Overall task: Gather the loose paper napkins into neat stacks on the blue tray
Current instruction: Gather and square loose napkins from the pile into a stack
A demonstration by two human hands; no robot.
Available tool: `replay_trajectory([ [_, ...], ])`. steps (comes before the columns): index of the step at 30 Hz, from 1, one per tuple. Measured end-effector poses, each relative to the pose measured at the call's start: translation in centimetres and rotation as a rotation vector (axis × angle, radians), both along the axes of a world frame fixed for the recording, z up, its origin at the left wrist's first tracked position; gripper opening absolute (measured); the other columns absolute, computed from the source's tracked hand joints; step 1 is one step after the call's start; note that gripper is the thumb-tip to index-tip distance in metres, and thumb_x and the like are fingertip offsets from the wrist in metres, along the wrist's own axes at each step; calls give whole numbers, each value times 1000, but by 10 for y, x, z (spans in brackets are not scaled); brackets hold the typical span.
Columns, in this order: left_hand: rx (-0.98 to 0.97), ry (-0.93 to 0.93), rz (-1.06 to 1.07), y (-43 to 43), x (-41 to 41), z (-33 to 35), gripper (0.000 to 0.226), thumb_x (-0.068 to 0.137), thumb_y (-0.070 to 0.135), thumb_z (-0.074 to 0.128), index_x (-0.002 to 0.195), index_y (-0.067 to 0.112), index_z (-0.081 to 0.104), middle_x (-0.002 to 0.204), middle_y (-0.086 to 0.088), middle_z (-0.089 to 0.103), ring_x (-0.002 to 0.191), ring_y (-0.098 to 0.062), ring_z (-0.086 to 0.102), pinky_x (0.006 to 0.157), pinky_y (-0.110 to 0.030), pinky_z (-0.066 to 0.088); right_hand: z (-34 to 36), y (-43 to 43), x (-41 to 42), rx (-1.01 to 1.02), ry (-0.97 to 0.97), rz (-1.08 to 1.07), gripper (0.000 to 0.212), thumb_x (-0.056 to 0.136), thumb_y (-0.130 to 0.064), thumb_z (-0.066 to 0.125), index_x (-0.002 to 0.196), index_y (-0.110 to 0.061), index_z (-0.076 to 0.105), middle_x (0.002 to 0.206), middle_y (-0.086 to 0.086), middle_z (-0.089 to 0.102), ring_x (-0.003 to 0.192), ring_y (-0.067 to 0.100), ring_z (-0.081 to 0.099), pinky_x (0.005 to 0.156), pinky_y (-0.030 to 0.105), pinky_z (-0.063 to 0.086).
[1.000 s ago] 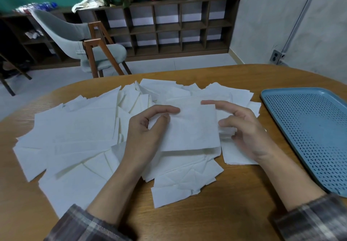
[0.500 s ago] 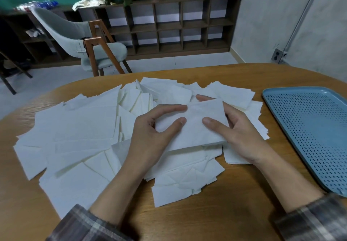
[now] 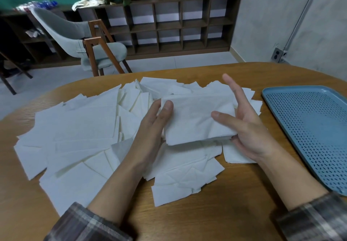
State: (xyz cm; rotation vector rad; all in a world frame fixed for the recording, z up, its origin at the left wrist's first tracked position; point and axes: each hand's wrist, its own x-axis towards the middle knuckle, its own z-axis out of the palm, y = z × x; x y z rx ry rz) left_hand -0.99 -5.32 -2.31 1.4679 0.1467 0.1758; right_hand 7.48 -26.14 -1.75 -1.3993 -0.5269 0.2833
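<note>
Napkin stack (image 3: 197, 120) is up off the table (image 3: 225, 212), held level between your 2 hands just above the loose napkins (image 3: 80, 128) spread all over the wood. Your left hand (image 3: 150, 128) pinches its left edge, thumb on top, the other fingers mostly out of sight under it. Your right hand (image 3: 249, 128) grips the right end, thumb pressed on top and the lower fingers under the near corner, while the index and middle fingers stick straight up behind it. The blue tray (image 3: 319, 128) sits on the table off to your right, just beside the pile and not touching it
</note>
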Motion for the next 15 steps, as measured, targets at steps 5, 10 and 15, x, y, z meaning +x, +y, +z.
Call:
replay_trajectory([
  [5, 242, -35, 173, -1, -1, 0, 49, 95, 34, 77, 138, 43, 56, 113, 21, 74, 101, 1, 73, 80, -23, 62, -4, -2, 3, 38, 96, 113, 94, 89, -10, 80, 152, -59, 31, 143, 3, 66, 130, 25, 64, 102, 40, 55],
  [10, 310, -81, 212, -4, -2, -1, 48, 97, 27, 74, 140, 36, 54, 112, 28, 70, 99, 9, 69, 72, -11, 54, 3, -14, 4, 99, 183, 336, 53, 80, -22, 74, 132, -34, 70, 128, -1, 70, 116, 22, 69, 87, 30, 58],
  [15, 314, -126, 135, -5, -4, 1, 52, 98, 28, 71, 143, 41, 48, 119, 25, 72, 106, 0, 71, 80, -21, 60, -4, -6, 4, -170, -53, 83, 29, 89, -7, 78, 113, -22, 81, 125, -11, 75, 126, 4, 64, 104, 23, 48],
])
